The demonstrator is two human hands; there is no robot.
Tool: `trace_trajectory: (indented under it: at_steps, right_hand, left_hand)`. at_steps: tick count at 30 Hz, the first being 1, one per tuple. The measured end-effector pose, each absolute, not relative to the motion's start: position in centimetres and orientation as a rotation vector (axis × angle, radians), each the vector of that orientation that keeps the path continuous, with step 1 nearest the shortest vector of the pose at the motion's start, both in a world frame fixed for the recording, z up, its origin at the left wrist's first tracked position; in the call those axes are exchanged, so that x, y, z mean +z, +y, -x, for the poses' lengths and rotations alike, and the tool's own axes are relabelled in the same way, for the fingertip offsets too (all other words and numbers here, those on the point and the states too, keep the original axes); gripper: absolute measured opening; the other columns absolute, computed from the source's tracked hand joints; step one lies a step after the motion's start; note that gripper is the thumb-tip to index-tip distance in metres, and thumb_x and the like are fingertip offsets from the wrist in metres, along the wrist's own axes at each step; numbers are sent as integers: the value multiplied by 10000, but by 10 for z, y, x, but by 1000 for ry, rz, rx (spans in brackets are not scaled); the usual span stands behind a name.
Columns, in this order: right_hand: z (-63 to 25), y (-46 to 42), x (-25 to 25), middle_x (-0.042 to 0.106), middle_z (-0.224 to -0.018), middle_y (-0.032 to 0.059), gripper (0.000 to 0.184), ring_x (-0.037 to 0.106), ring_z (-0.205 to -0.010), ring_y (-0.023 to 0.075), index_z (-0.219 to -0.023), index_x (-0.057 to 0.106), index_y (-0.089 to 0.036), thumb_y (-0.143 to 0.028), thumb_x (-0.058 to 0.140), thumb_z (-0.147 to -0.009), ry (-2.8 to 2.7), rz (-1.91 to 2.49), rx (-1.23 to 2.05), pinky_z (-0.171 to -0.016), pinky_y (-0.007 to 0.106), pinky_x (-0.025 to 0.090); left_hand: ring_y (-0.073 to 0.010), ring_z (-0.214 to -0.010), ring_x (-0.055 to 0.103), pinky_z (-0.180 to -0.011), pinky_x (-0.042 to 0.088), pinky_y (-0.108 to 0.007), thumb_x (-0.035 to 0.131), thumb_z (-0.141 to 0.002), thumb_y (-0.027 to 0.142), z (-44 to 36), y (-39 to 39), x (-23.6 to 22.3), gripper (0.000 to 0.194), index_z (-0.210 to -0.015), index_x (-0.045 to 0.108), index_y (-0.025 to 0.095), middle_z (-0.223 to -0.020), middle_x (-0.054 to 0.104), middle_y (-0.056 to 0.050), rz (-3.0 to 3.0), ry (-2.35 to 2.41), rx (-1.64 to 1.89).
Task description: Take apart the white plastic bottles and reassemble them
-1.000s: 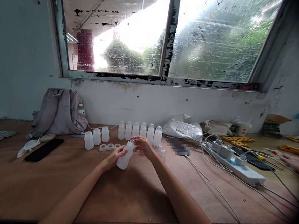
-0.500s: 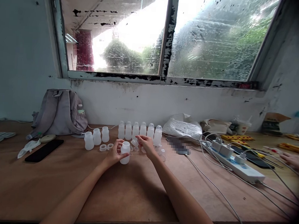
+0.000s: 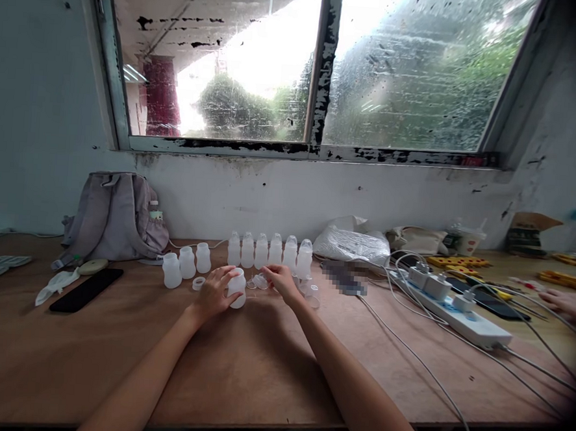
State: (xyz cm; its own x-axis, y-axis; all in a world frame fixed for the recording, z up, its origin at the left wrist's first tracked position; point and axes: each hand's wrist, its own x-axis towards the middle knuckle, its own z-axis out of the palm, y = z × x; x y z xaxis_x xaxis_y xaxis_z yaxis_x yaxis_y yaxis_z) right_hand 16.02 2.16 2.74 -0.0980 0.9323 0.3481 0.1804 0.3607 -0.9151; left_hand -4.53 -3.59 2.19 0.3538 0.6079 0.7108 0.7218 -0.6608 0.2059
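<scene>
My left hand (image 3: 215,294) is wrapped round a frosted white baby bottle (image 3: 237,289), which has an open neck and stands slightly tilted. To its right, my right hand (image 3: 281,282) pinches a small clear plastic piece (image 3: 260,281) at its fingertips; its exact shape is too small to tell. A white ring (image 3: 198,283) lies left of my left hand. Other clear rings and caps (image 3: 313,295) lie by my right wrist, partly hidden. Behind the hands stands a row of several capped baby bottles (image 3: 261,251). Three uncapped bottles (image 3: 186,262) stand at left.
A grey backpack (image 3: 115,218) leans on the wall at left, a black phone (image 3: 86,290) in front of it. At right are a silver bag (image 3: 352,241), a white power strip (image 3: 471,324) with cables, and yellow tools (image 3: 564,280). Another person's hand (image 3: 568,304) is at the right edge.
My left hand has shifted the bottle a little left and away from me. The small clear piece at my right fingertips has dropped slightly lower.
</scene>
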Motion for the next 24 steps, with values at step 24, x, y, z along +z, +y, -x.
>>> trace_trajectory:
  at_steps: [24]
  right_hand:
    - [-150,8,17,570,-702,17,276,502,-656,160,-799,601,-191,-310,697,-570,-2142,1362,474,-546,233,316]
  left_hand:
    - [-325,-1094,442,-986,51,-539,536,-751,249,80,71,46,262,-995,548,153,-1007,608,-158,2077,-1512,-894]
